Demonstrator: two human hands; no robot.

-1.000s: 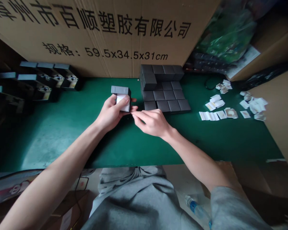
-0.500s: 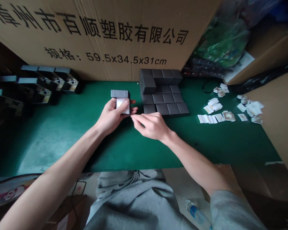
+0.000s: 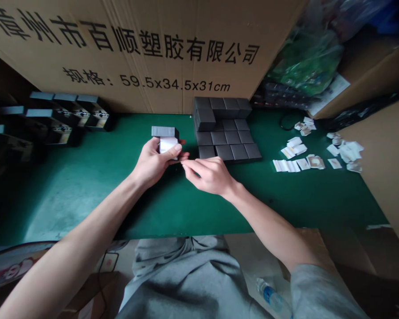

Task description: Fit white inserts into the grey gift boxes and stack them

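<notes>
My left hand point(image 3: 153, 161) grips a small dark grey box point(image 3: 164, 132) with its lid up, and its thumb rests on a white pad point(image 3: 168, 144) inside. My right hand point(image 3: 209, 176) lies just right of it, with fingertips pinched together beside my left fingers. Anything thin between those fingertips is too small to tell. Close to my right hand, a block of matching dark grey boxes point(image 3: 224, 135) stands in tight rows on the green mat point(image 3: 69, 195), with a stepped top layer at the back.
Small white paper pieces point(image 3: 294, 155) lie scattered right of the block. Several dark open boxes point(image 3: 66, 119) stand at the far left. A large printed cardboard carton point(image 3: 119, 57) walls the back edge, with a green plastic bag point(image 3: 306, 62) behind. A water bottle point(image 3: 269, 292) lies below the mat.
The box in my left hand has shifted slightly left, and my thumb now covers more of the white pad. My right hand stays close by. The whole view has drifted slightly downward.
</notes>
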